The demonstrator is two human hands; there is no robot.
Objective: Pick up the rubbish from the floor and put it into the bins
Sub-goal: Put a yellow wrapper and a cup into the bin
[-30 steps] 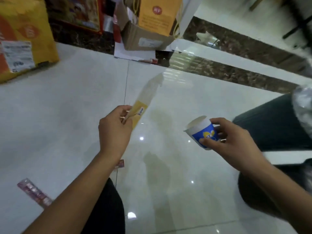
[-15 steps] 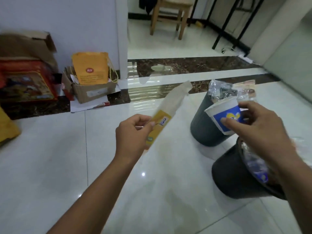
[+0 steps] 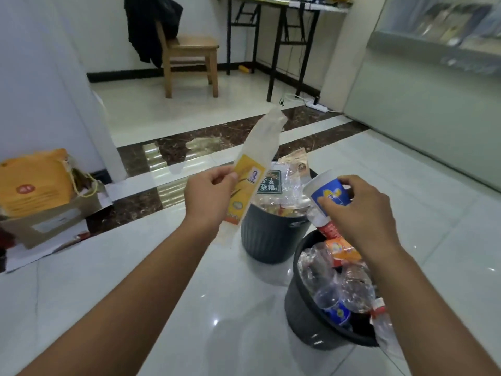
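**Both hands full above two crowded bins**

Here, much is masked: the left hand (image 3: 208,198) covers the lower left edge of the long wrapper (image 3: 253,169), and the right hand (image 3: 360,213) hides the base of the blue paper cup (image 3: 329,194). The near bin (image 3: 303,313) is cut off on its right by the right forearm, and the print on the packets in the far bin (image 3: 271,234) is mostly too small to read. The left hand pinches the wrapper between thumb and fingers, the wrapper rising up and right, just left of the far bin. The right hand clasps the cup, tilted with its mouth to the upper left, over the gap between the bins. Both bins are heaped with bottles and packaging.
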